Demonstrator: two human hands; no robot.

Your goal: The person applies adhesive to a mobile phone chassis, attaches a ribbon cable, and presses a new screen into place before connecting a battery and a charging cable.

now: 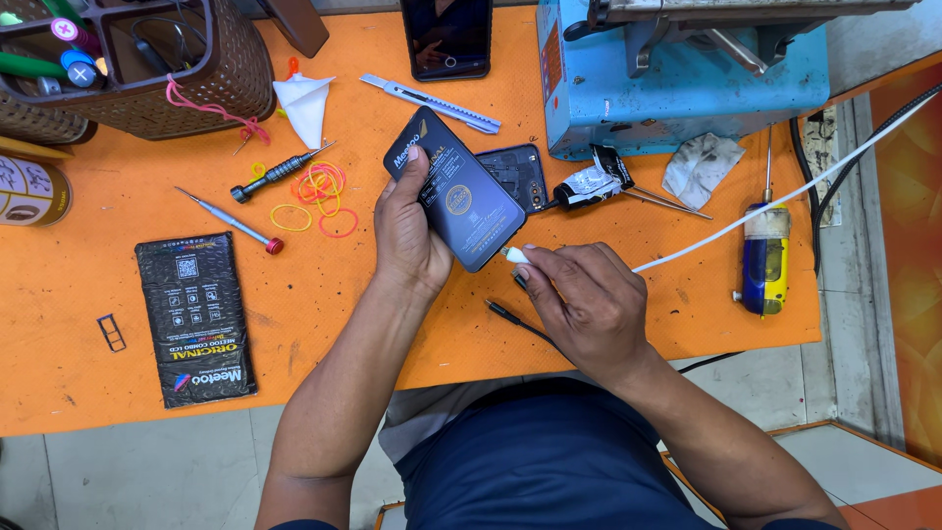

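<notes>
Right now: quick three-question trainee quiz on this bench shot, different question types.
1. True or false: the left hand holds the dark phone.
2. The right hand pinches the plug of which cable? A white cable B black cable
3. What lies on the orange mat between the two screwdrivers?

Key: 1 true; 2 A; 3 coloured rubber bands.

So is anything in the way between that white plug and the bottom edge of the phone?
Nothing visible. The right hand pinches the white plug right at the lower end of the dark phone, which the left hand holds up off the orange table. Whether plug and phone touch cannot be told.
</notes>
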